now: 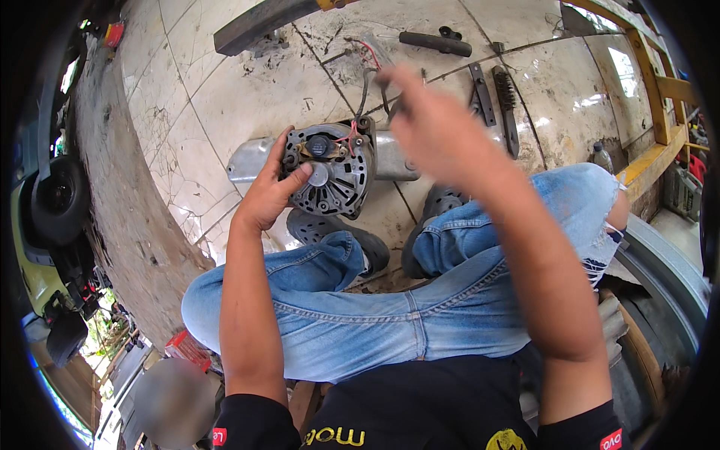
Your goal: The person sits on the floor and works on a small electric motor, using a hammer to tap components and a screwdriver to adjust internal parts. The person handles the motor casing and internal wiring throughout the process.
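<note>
A round, slotted grey metal alternator (337, 180) stands in front of my feet, its vented face turned up, with a black round cap and thin red wires on it. My left hand (274, 180) grips its left side, thumb pressed on the face near the round central hub. Under or behind it, a flat silver metal piece (247, 160) sticks out on both sides. My right hand (439, 135) is raised to the right of the alternator, smeared by motion, near a dark cable (365, 94); whether it holds anything cannot be made out.
On the tiled floor (225, 90) lie a black-handled screwdriver (435, 43), a wire brush (506, 112) and a dark flat metal bar (482, 94). A thick dark beam (262, 24) lies at the far side. To the right stand a yellow wooden frame (652, 150) and a small bottle (601, 157).
</note>
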Motion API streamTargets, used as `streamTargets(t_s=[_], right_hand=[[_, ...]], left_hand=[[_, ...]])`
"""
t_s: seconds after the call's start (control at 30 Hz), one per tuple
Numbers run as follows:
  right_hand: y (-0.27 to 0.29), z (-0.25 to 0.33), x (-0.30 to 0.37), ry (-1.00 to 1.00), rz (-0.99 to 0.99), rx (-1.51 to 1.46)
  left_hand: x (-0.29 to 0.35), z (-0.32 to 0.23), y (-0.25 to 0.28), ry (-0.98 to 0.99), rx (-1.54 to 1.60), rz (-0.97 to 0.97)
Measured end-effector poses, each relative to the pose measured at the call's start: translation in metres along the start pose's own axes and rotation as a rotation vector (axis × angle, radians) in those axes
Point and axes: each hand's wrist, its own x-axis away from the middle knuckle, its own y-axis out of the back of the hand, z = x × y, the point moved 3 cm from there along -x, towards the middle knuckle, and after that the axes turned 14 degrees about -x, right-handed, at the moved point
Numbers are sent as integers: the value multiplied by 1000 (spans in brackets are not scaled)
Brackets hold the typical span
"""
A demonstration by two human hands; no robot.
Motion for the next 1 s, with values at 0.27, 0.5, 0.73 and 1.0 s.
streamTargets(t_s=[0.27, 0.5, 0.73, 1.0], right_hand=[[-66, -38, 51, 54, 44, 23], [-76, -36, 42, 105, 109, -37], [-95, -31, 40, -19, 115, -25], [-99, -30, 39, 18, 100, 19]], left_hand=[[-26, 12, -13, -70, -204, -407], [-21, 6, -25, -127, -122, -613], [-21, 7, -27, -166, -170, -729], [-25, 16, -23, -141, -143, -770]])
